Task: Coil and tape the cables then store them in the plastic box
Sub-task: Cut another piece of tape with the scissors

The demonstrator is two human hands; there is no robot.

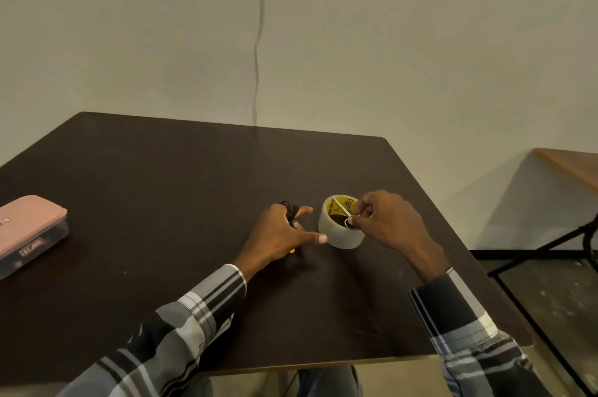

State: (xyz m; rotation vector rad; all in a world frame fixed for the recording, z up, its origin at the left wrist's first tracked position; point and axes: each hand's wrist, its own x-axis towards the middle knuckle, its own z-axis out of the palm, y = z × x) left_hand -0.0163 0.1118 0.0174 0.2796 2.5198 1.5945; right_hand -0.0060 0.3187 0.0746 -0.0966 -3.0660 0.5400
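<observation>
Left hand (278, 234) mid-tabletop, fingers curled round coiled black cable (292, 212), thumb out. Right hand (386, 223) pinches tape end at tape roll (341, 222). Plastic box (30, 231) at left edge, lidded. Cable light, springy: grip across whole bundle.

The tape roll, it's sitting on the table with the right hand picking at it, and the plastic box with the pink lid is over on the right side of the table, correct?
Not quite. The head view shows the plastic box on the left side of the table, not the right. The rest holds: the tape roll sits on the table with the right hand picking at it.
</observation>
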